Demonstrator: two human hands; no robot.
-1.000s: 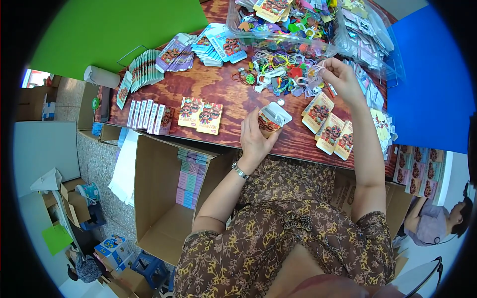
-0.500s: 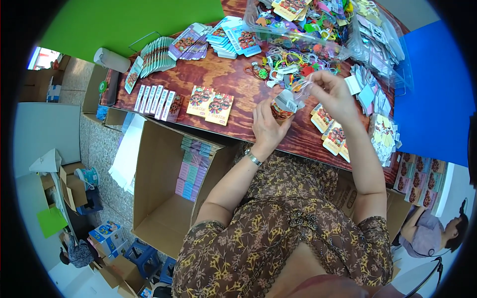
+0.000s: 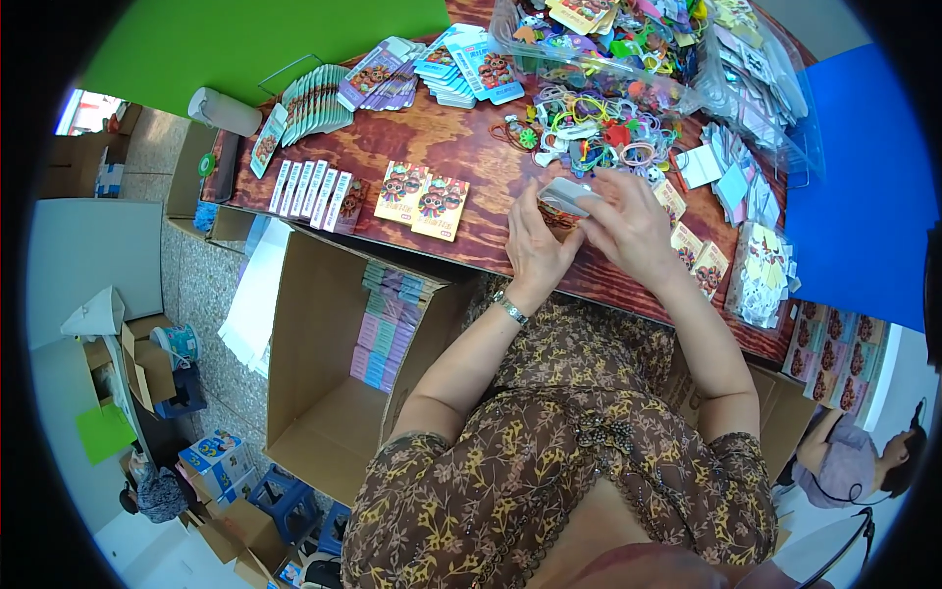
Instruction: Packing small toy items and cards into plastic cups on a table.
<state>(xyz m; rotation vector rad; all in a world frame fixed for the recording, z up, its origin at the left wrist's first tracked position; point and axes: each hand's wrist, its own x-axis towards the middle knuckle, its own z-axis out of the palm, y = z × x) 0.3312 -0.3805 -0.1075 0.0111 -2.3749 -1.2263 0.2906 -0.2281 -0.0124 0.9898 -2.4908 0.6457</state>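
Note:
My left hand (image 3: 540,245) is closed around a small printed carton (image 3: 567,196) near the front edge of the table, its pale end turned up. On the carton's right, my right hand (image 3: 638,228) has its fingers bent against that end; the fingertips partly hide it. Just beyond both hands lies a heap of small colourful trinkets and elastic bands (image 3: 599,128). Several yellow printed packets (image 3: 699,257) are spread beside my right wrist. To the left of my left hand, two yellow cartons (image 3: 439,206) lie flat on the table.
Thin cartons (image 3: 314,191) stand in a row at the left, with fanned green (image 3: 319,110), purple (image 3: 378,77) and blue packets (image 3: 488,67) behind. A clear bin (image 3: 608,71) of trinkets stands at the back. Card pieces (image 3: 731,182) lie right. An open cardboard box (image 3: 314,393) stands below the table.
My right hand has come down from above the carton onto its upper end. The clear strand-like thing it pinched no longer shows. My left hand still holds the carton.

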